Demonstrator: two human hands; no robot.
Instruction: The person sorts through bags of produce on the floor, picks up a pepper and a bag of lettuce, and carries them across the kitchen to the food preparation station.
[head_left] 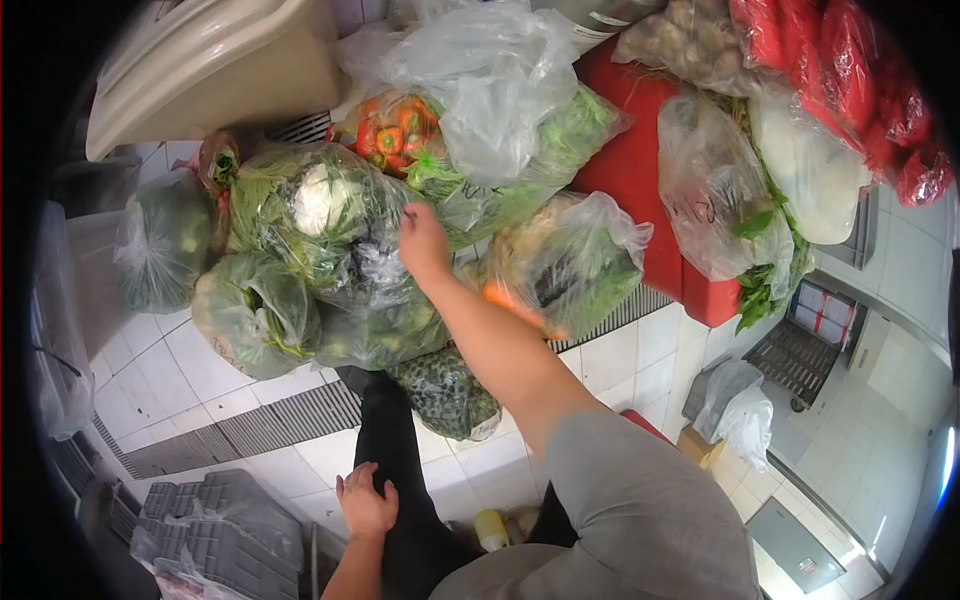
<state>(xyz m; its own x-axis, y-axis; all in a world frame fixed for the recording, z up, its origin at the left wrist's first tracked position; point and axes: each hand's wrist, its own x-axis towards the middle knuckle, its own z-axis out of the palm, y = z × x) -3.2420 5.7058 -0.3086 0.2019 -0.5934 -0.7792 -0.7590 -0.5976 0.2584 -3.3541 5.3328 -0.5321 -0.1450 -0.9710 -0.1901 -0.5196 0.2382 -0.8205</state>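
Observation:
My right hand [425,243] reaches forward over a clear plastic bag of cauliflower [328,200], its fingers closed at the bag's right side. A small dark tip shows at the fingers, too small to name; the plastic there is crumpled. My left hand [367,502] rests by my dark trouser leg, its fingers apart and holding nothing. Around the cauliflower lie a bag of orange-red peppers [390,130], a bag of leafy greens [258,312] and a bag with carrots [560,265]. A bag of dark green vegetables [447,392] sits below my right forearm.
A red surface [690,285] at right bears a bag of greens [712,185], with red bags [835,60] beyond. A beige tub [225,75] stands at the upper left. Grey crates [225,530] sit lower left. Drain grating [270,430] crosses the white tiled floor.

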